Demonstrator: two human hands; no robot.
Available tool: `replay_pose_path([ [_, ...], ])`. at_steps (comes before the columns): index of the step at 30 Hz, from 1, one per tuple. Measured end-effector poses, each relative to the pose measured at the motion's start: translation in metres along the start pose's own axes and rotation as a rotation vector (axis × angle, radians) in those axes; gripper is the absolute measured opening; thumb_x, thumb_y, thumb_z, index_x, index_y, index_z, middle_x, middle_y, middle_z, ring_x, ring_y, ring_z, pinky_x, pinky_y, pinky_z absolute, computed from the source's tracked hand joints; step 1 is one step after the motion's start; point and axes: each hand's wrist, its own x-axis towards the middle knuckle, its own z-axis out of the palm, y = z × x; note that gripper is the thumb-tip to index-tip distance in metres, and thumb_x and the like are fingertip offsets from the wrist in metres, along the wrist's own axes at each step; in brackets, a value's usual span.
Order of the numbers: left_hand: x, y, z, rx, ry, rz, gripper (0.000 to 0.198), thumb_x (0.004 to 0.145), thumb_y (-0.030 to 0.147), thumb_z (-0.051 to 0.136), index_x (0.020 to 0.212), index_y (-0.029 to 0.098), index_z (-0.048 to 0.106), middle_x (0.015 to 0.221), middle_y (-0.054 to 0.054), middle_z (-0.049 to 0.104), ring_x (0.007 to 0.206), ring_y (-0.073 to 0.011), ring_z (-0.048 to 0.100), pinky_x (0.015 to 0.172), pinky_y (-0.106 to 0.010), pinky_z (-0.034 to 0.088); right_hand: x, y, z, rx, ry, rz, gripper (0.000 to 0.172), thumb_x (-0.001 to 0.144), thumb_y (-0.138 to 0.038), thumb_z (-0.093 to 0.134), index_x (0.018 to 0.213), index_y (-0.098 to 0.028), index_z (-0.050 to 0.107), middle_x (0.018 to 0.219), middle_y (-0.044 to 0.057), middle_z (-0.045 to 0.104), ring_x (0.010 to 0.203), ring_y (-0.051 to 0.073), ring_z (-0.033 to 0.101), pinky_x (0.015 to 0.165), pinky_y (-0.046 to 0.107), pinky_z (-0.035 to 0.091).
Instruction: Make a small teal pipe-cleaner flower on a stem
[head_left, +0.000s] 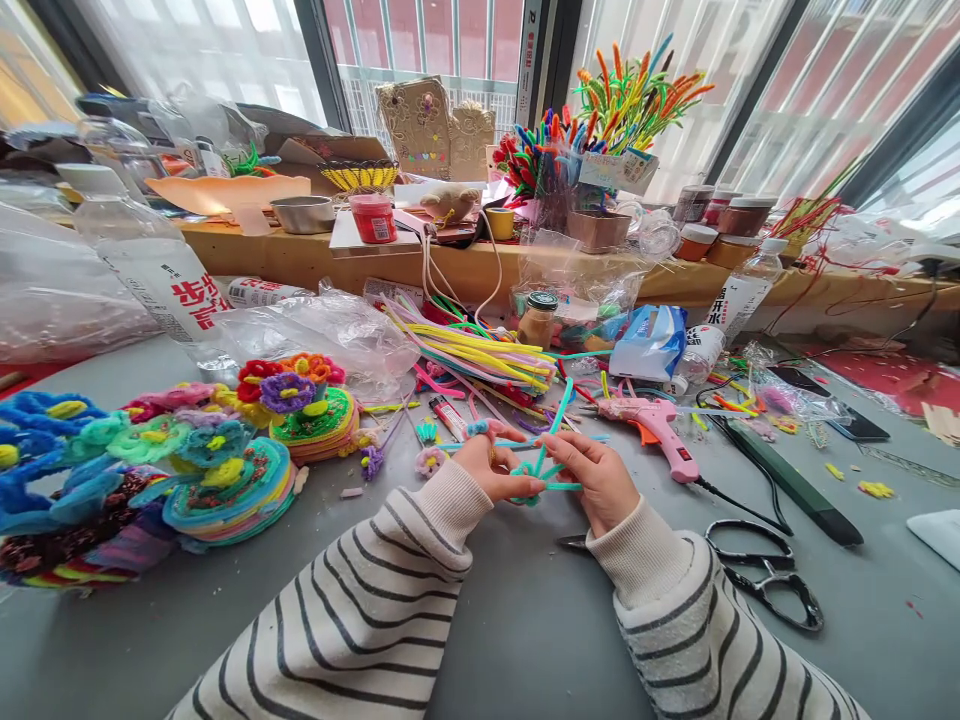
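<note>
Between my two hands is a turquoise pipe cleaner, bent into small loops with straight ends sticking up and to the right. My left hand is closed, pinching the looped part between thumb and fingers. My right hand is closed too, its fingertips on the pipe cleaner at the right of the loops. Both hands are above the grey table. Under my right wrist lie black-handled scissors, their blade tip showing to the left of the cuff. Beyond the hands lies a bundle of yellow and pink pipe cleaners.
A pink hot glue gun with a black cord lies at right, beside a dark green long tool. Fuzzy flower decorations stand at left. Water bottles, a small jar and a blue packet stand farther back.
</note>
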Motion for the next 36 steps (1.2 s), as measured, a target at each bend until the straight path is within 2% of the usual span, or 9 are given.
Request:
replay_pose_path([
  [5,0.001,-0.005,0.0,0.004,-0.029,-0.018,0.053,0.042,0.021,0.072,0.082,0.016,0.037,0.042,0.011,0.047,0.042,-0.0094,0.052,0.049,-0.024,0.04,0.0,-0.003,-0.002,0.031,-0.052,0.065,0.022,0.051,-0.036,0.067,0.056,-0.015,0.062,0.049,-0.003,0.047,0.043,0.005,0.033,0.04,0.021,0.019],
  [9,0.001,-0.007,0.0,0.006,-0.078,-0.045,0.055,0.04,0.022,0.072,0.078,0.017,0.033,0.04,0.011,0.049,0.04,-0.0086,0.051,0.047,-0.022,0.038,0.001,-0.003,-0.002,0.115,-0.125,0.174,0.021,0.049,-0.035,0.068,0.051,-0.015,0.059,0.044,-0.004,0.044,0.042,0.005,0.034,0.04,0.02,0.021],
  [16,0.001,-0.009,0.001,-0.005,-0.124,-0.074,0.053,0.039,0.022,0.072,0.075,0.017,0.033,0.04,0.011,0.049,0.038,-0.0074,0.05,0.044,-0.02,0.038,0.002,0.0,-0.003,0.101,-0.067,0.025,0.017,0.054,-0.032,0.067,0.055,-0.016,0.061,0.051,-0.003,0.05,0.047,0.005,0.035,0.047,0.021,0.027],
  [20,0.0,-0.006,0.002,0.017,-0.03,-0.071,0.051,0.039,0.024,0.073,0.072,0.017,0.035,0.037,0.011,0.046,0.037,-0.0073,0.049,0.041,-0.018,0.036,0.003,-0.001,-0.004,0.069,0.031,-0.084,0.019,0.058,-0.037,0.063,0.059,-0.017,0.062,0.055,-0.003,0.05,0.051,0.006,0.037,0.047,0.021,0.028],
  [23,0.0,0.001,0.001,-0.08,0.117,-0.095,0.051,0.04,0.025,0.073,0.074,0.018,0.035,0.039,0.012,0.045,0.045,-0.0099,0.055,0.044,-0.02,0.041,0.006,-0.005,-0.006,0.216,0.099,-0.08,0.028,0.058,-0.045,0.06,0.061,-0.017,0.062,0.057,-0.002,0.049,0.051,0.007,0.038,0.043,0.02,0.027],
  [27,0.001,0.008,0.0,-0.28,0.243,-0.099,0.052,0.041,0.021,0.074,0.075,0.018,0.034,0.041,0.012,0.045,0.052,-0.0101,0.057,0.055,-0.025,0.048,0.006,-0.007,-0.005,0.272,0.018,-0.06,0.028,0.055,-0.043,0.064,0.065,-0.017,0.061,0.057,-0.002,0.049,0.049,0.005,0.037,0.042,0.019,0.026],
  [30,0.002,0.008,-0.001,-0.289,0.264,-0.094,0.049,0.044,0.019,0.073,0.075,0.017,0.035,0.042,0.011,0.047,0.055,-0.0107,0.058,0.056,-0.025,0.048,0.004,-0.004,-0.003,0.192,-0.073,-0.074,0.022,0.052,-0.033,0.069,0.065,-0.018,0.061,0.055,-0.004,0.051,0.047,0.004,0.036,0.043,0.019,0.026],
  [32,0.002,0.006,0.0,-0.27,0.25,-0.098,0.047,0.045,0.018,0.072,0.074,0.017,0.035,0.042,0.01,0.047,0.055,-0.0113,0.058,0.056,-0.025,0.048,0.003,-0.002,-0.001,0.158,-0.085,-0.069,0.018,0.051,-0.029,0.07,0.061,-0.017,0.06,0.051,-0.005,0.049,0.045,0.004,0.035,0.043,0.019,0.026],
  [36,0.002,0.005,0.001,-0.259,0.224,-0.093,0.045,0.047,0.015,0.071,0.073,0.018,0.035,0.041,0.01,0.047,0.051,-0.0113,0.057,0.053,-0.025,0.048,0.004,-0.001,0.0,0.252,-0.106,-0.025,0.016,0.052,-0.028,0.069,0.057,-0.017,0.059,0.049,-0.005,0.049,0.046,0.004,0.039,0.044,0.018,0.029],
])
